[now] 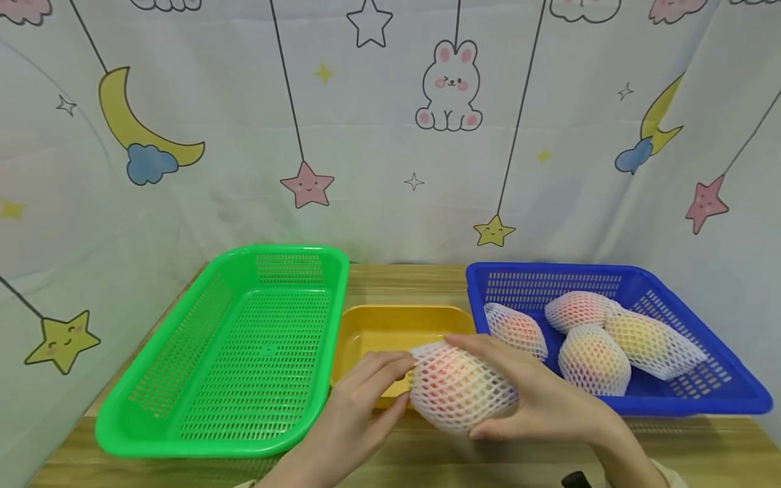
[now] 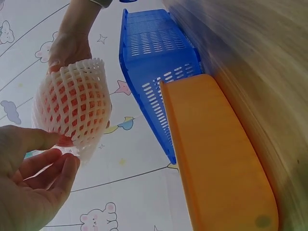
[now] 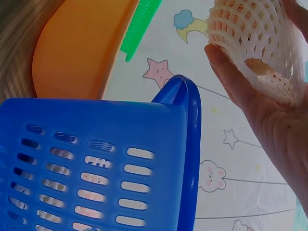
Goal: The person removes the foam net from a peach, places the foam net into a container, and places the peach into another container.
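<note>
A red-and-yellow fruit in a white foam net (image 1: 460, 390) is held up over the front of the yellow tray (image 1: 396, 318). My right hand (image 1: 539, 400) grips it from the right, thumb below and fingers over the top. At its left end, my left hand (image 1: 360, 400) pinches the edge of the foam net (image 2: 79, 106) between thumb and fingers. Through the mesh the fruit's red skin shows in the left wrist view. From the right wrist view, the right hand (image 3: 269, 106) cups the netted fruit (image 3: 255, 38); part of it is cut off by the frame.
A green basket (image 1: 268, 349) with nothing in it stands at left. At right, a blue basket (image 1: 689, 405) holds several netted fruits (image 1: 594, 359). All stand on a wooden table (image 1: 415, 461) before a printed cloth (image 1: 378, 122). A small black object (image 1: 575, 480) shows at the bottom edge.
</note>
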Motion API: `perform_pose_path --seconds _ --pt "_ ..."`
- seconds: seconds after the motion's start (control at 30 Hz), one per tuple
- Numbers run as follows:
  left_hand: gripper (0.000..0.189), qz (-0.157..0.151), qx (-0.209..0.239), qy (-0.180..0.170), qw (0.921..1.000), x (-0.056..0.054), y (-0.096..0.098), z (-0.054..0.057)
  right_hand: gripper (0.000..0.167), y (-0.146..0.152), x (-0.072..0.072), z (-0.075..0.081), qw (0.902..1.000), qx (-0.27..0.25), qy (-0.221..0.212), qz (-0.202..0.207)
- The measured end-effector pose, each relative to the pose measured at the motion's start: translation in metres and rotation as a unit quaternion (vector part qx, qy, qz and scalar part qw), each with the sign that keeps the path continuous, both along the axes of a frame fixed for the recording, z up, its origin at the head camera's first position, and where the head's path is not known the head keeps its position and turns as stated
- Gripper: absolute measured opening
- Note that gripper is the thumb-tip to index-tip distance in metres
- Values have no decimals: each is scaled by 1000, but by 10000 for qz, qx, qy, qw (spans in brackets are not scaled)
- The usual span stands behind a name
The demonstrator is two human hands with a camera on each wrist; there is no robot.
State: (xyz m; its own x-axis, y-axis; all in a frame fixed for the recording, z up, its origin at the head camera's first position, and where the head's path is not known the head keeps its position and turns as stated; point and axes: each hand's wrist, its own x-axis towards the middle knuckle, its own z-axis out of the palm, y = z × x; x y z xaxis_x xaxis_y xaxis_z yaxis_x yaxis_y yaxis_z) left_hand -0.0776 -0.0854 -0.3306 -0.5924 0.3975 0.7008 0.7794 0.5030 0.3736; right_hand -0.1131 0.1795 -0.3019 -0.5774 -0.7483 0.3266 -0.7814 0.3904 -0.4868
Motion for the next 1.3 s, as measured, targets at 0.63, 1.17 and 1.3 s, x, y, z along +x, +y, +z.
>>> perform_pose_path --seconds 0.63,1.17,1.3 --pt "66 -842 -200 -196 9961 -4 1 -6 89 -3 3 -3 9998 -134 -28 142" --pt "65 -615 -249 -586 9961 1 0 -3 89 -13 7 -5 9998 -133 -76 94" --pt "68 -551 -273 -645 9960 2 0 -2 91 -14 8 -4 9998 -154 66 60"
